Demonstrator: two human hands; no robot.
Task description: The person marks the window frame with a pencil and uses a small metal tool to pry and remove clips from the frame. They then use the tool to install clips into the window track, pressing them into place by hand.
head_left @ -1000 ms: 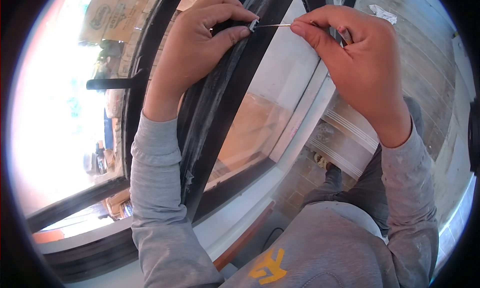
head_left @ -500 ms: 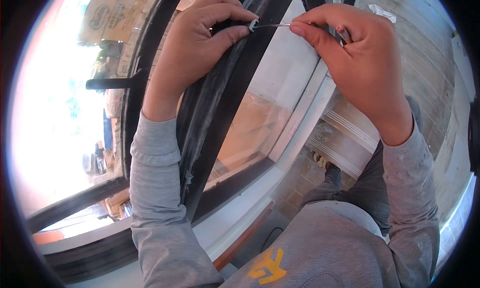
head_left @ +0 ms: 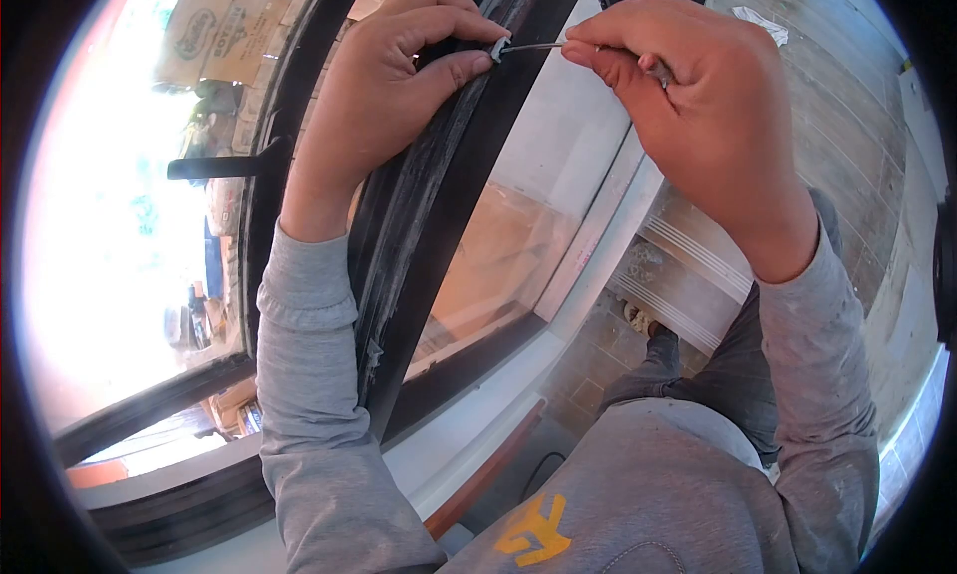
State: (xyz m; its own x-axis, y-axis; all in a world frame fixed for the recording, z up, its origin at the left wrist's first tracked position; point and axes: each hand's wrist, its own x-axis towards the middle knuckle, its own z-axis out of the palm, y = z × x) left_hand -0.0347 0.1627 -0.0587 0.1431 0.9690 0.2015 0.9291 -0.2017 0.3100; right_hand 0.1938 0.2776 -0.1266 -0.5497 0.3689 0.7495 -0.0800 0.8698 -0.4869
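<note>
My left hand pinches a small grey metal fitting between thumb and forefinger, at the dark window frame. From the right, my right hand grips a thin metal-shafted tool, its shaft between thumb and forefinger. The shaft lies nearly level, and its tip meets the fitting. Most of the tool is hidden inside my fingers, so its exact kind does not show.
A dark handle sticks out from the window sash at left. Cardboard boxes stand beyond the glass. Below are a white sill, a reddish-brown strip and striped steps. White scrap lies on the tiled floor.
My right hand has shifted slightly left and turned, its fingers curling differently round the tool. My left hand and the fitting have barely moved.
</note>
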